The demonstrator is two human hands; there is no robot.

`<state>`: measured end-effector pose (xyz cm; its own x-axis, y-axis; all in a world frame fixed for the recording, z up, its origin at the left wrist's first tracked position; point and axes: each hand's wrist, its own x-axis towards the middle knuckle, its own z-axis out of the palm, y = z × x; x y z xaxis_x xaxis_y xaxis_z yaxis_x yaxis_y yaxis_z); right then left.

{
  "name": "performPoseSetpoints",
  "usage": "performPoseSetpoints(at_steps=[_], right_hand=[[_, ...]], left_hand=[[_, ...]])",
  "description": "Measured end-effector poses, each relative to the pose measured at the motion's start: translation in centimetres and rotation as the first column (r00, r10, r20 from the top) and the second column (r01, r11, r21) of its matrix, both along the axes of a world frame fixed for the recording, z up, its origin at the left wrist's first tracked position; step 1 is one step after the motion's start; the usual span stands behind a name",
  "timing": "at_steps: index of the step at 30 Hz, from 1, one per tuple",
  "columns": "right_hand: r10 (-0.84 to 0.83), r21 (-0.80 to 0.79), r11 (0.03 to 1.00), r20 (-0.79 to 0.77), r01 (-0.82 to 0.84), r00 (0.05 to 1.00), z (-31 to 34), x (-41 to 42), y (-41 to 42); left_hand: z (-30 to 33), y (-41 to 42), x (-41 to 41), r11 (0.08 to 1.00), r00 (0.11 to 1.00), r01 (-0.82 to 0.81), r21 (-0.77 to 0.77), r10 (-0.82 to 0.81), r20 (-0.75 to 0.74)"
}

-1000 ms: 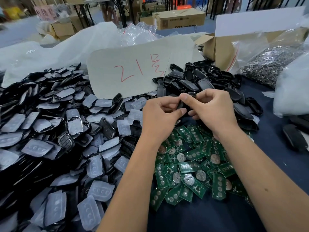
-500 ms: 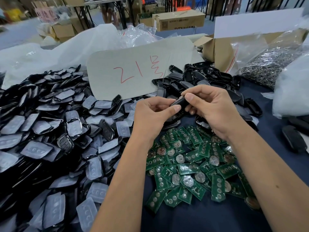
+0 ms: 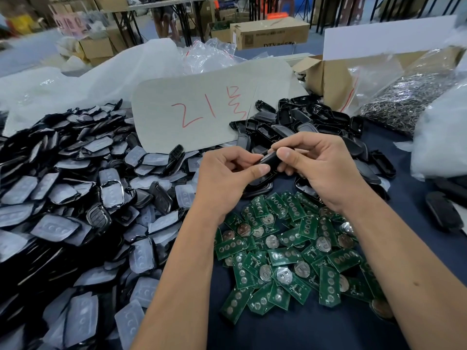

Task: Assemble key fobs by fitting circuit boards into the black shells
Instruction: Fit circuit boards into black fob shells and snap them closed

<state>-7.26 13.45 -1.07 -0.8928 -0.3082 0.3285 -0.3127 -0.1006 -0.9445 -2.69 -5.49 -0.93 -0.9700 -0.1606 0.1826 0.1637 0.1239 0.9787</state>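
Hands meet just above the centre of the frame, and I see both working on one black shell [image 3: 271, 159] held up over the table. My left hand [image 3: 227, 178] has its fingers curled in, the thumb pressed along the shell's near edge; my right hand [image 3: 321, 168] pinches the shell's upper end between thumb and curled fingers. Whether a board already sits inside that shell I cannot tell, since the fingers cover it. Below the hands, in the lower centre and lower right, lies the heap of green circuit boards [image 3: 290, 256] on the dark blue table cloth [image 3: 316, 329], many with round silver battery clips showing. Loose black shells [image 3: 303, 122] are piled behind the hands in the upper centre right. A large heap of shells with clear button pads [image 3: 70, 210] fills the left half. A pale card with red writing [image 3: 202, 107] leans behind it. At upper right, a cardboard box [image 3: 328, 79] stands beside a bag of metal rings [image 3: 409, 99].
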Motion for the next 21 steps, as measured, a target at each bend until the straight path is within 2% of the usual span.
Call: performPoseSetpoints(at_steps=[5, 17, 21], right_hand=[[0.073, 0.053, 0.996, -0.018, -0.072, 0.997, 0.0, 0.3, -0.1], [0.019, 0.091, 0.996, -0.121, -0.008, 0.992, -0.1, 0.3, -0.5], [0.005, 0.125, 0.992, -0.148, 0.014, 0.989, -0.2, 0.4, -0.8]], left_hand=[[-0.1, -0.7, 0.0, 0.998, 0.999, -0.01, -0.056, 0.007, -0.044], [0.0, -1.7, 0.2, 0.995, 0.993, 0.022, -0.097, -0.033, -0.116], [0.2, -2.0, 0.2, 0.984, 0.995, 0.012, -0.178, -0.029, -0.096]])
